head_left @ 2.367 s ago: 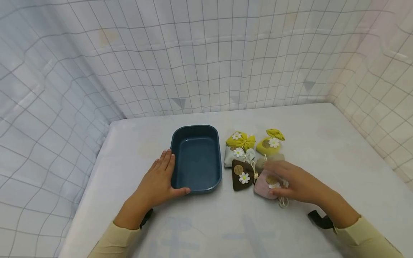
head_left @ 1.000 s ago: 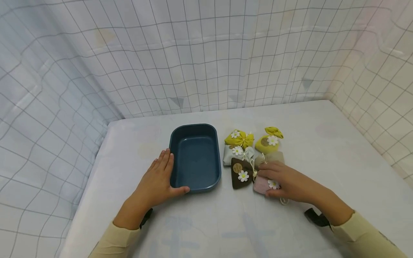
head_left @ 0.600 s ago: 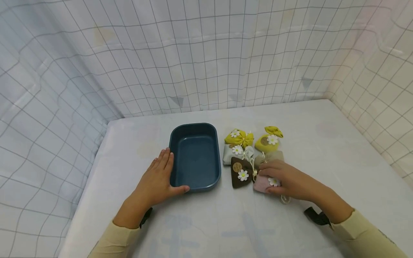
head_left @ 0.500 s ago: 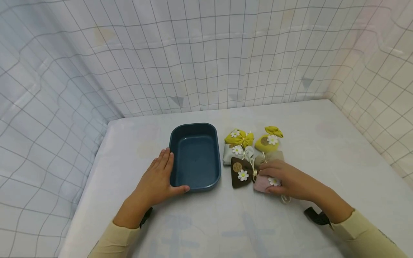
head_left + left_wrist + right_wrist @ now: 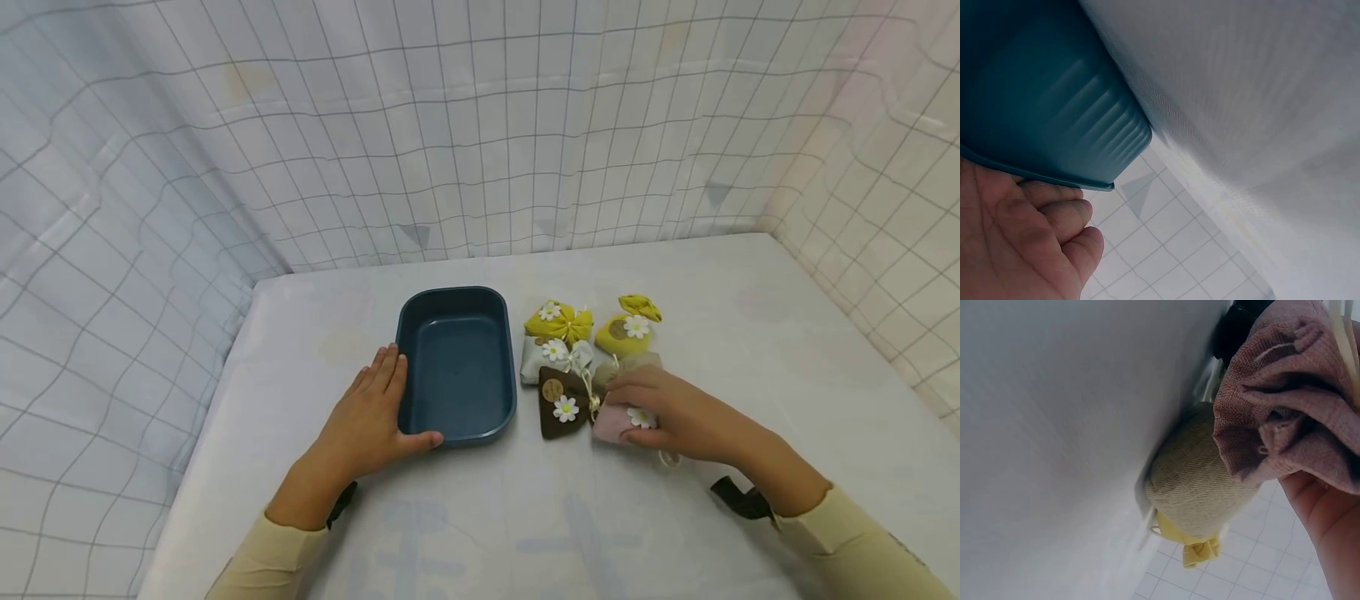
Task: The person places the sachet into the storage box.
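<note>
My right hand pinches a small pink drawstring pouch with a white flower on it, thumb on the near side and fingers on the far side. In the right wrist view the pouch's gathered mouth hangs by the palm. Touching or close beside it lie a brown pouch and a beige pouch. My left hand rests on the left rim of a dark blue rectangular tray, fingers straight, thumb along the near edge. Nothing lies in the tray.
A grey pouch and two yellow pouches, one left and one right, lie behind the brown and beige ones. White cloth covers the table. Grid-patterned curtains hang at the back and both sides.
My right hand has come down over the pink pouch and taken hold of it; the pouch has shifted slightly up and right. The left hand and tray stay where they were.
</note>
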Tool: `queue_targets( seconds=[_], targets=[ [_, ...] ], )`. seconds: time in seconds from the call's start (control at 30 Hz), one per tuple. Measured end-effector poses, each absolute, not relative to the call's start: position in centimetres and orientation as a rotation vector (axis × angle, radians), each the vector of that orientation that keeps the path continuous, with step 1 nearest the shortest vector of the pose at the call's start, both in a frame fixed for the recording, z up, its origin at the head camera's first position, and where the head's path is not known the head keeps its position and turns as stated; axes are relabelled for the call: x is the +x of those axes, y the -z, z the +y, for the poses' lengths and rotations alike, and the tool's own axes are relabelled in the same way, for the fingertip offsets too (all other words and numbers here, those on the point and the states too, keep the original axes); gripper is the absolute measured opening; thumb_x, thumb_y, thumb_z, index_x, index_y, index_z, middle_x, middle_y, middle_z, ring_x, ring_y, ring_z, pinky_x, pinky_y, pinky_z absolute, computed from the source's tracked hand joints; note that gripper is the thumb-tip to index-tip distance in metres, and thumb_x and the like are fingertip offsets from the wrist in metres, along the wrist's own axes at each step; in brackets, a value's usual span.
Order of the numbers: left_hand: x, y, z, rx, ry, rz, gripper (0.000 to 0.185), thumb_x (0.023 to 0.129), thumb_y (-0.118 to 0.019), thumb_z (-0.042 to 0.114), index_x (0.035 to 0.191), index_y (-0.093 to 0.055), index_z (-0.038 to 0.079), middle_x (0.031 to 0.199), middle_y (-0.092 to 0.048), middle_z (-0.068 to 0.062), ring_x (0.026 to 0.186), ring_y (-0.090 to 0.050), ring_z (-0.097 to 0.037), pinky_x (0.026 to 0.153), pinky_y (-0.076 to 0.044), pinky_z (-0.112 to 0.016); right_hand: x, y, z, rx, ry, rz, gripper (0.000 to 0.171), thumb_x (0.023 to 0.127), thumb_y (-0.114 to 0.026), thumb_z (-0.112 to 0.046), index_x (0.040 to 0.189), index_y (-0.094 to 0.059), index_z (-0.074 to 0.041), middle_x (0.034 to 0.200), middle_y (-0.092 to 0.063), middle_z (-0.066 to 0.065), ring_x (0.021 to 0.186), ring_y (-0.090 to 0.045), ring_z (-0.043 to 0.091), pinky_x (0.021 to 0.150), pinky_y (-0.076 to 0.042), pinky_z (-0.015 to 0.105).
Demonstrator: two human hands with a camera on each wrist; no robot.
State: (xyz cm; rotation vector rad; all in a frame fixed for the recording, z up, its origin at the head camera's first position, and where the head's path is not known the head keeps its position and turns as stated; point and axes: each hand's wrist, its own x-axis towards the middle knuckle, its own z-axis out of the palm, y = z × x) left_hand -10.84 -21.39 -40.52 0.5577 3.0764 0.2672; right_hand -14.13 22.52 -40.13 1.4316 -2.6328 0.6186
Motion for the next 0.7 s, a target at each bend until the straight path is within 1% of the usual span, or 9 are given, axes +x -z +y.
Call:
queue_targets(
  seconds=[0.2,0.4,0.57,0.7],
  targets=[
    [-10.8,40.5,-21.4,0.555,-0.264,3.070,0.129,0.075,-0.048,0.089,0.155,-0.018,-0.008,0.163,-0.009,-0.023,0.150,-0.007,-0.036,0.117,-0.017,-0.055,-14.7,39.6,22.3,1.495,-0.626,-2.552,0.043,0.077,-0.085,-0.017,0.116,-0.068,-0.010,0.129,-0.062,0.008,0.119,-0.055,0.024,0.095,-0.045,0.041],
    [-10.8,40.6,-21.4,0.558,-0.264,3.072,0.128,0.076,-0.049,0.088,0.155,-0.018,-0.008,0.163,-0.009,-0.023,0.150,-0.007,-0.036,0.117,-0.017,-0.055,-15.3,39.0,22.1,1.512,-0.614,-2.545,0.043,0.079,-0.084,-0.017,0.118,-0.068,-0.008,0.127,-0.063,0.007,0.118,-0.055,0.023,0.094,-0.047,0.042],
    [-10.8,40.5,-21.4,0.561,-0.257,3.073,0.127,0.076,-0.049,0.088,0.154,-0.018,-0.008,0.163,-0.010,-0.023,0.150,-0.007,-0.036,0.117,-0.017,-0.056,-16.1,38.8,21.9,1.499,-0.601,-2.558,0.044,0.079,-0.084,-0.018,0.119,-0.068,-0.007,0.127,-0.062,0.005,0.119,-0.055,0.023,0.097,-0.046,0.043],
    [-10.7,40.5,-21.4,0.553,-0.258,3.073,0.128,0.076,-0.048,0.089,0.155,-0.018,-0.008,0.163,-0.009,-0.022,0.150,-0.007,-0.036,0.117,-0.017,-0.055,-16.7,38.6,21.9,1.466,-0.602,-2.591,0.044,0.079,-0.084,-0.019,0.118,-0.069,-0.006,0.128,-0.062,0.006,0.121,-0.054,0.025,0.100,-0.044,0.045]
  ],
)
